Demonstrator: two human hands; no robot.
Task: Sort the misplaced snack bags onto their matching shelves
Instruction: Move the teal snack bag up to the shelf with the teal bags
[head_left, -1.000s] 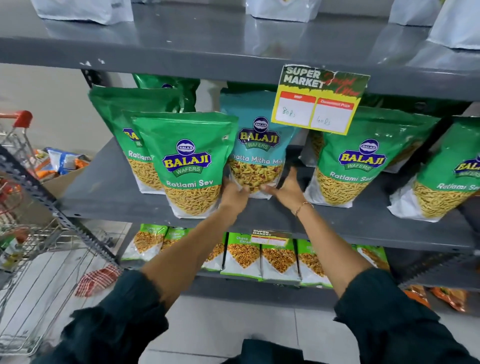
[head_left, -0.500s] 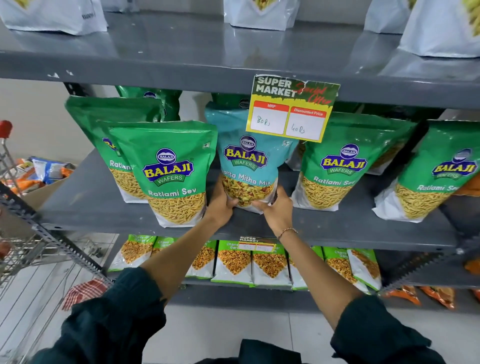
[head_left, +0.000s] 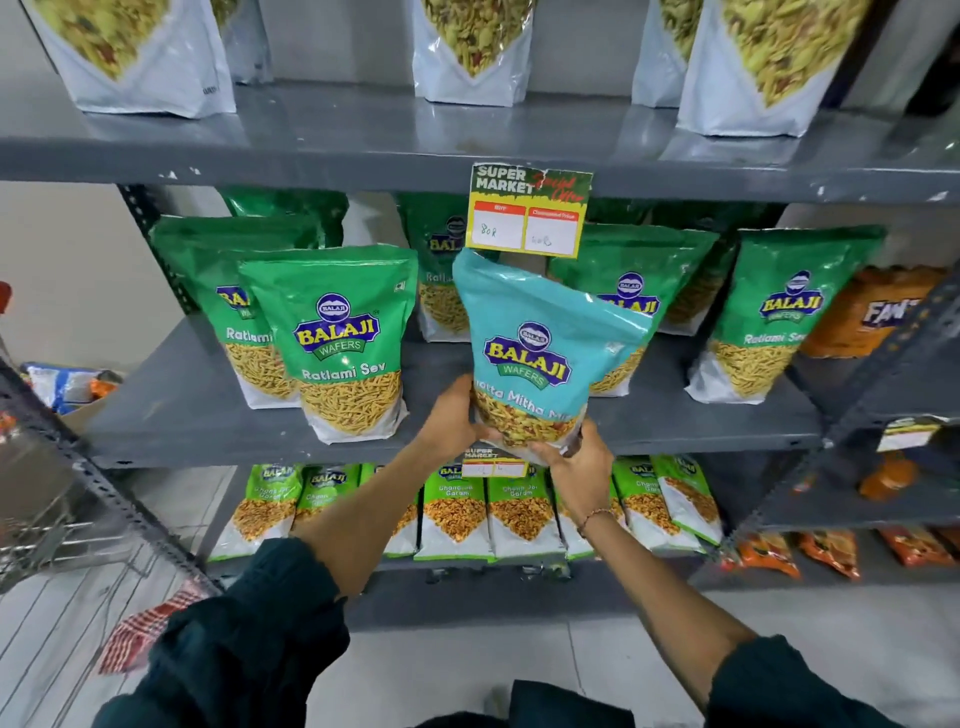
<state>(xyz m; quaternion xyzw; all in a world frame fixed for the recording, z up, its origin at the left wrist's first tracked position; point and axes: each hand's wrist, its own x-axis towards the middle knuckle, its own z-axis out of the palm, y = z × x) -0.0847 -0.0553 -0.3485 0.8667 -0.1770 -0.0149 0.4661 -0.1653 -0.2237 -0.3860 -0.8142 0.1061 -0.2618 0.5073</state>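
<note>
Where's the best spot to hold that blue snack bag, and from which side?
Hold the blue bag at its bottom corners, from the front and below. It is a tall, soft pouch, fullest at the base. The left hand and right hand already have that grip, one per corner, with the top tilted left.

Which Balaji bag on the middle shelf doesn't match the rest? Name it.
The teal bag, labelled Mitha Mix, held at its base by the left hand and right hand. The other Balaji bags there are green Ratlami Sev.

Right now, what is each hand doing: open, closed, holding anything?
Left hand: closed on the teal bag, at its lower left corner.
Right hand: closed on the same bag, under its base.
</note>
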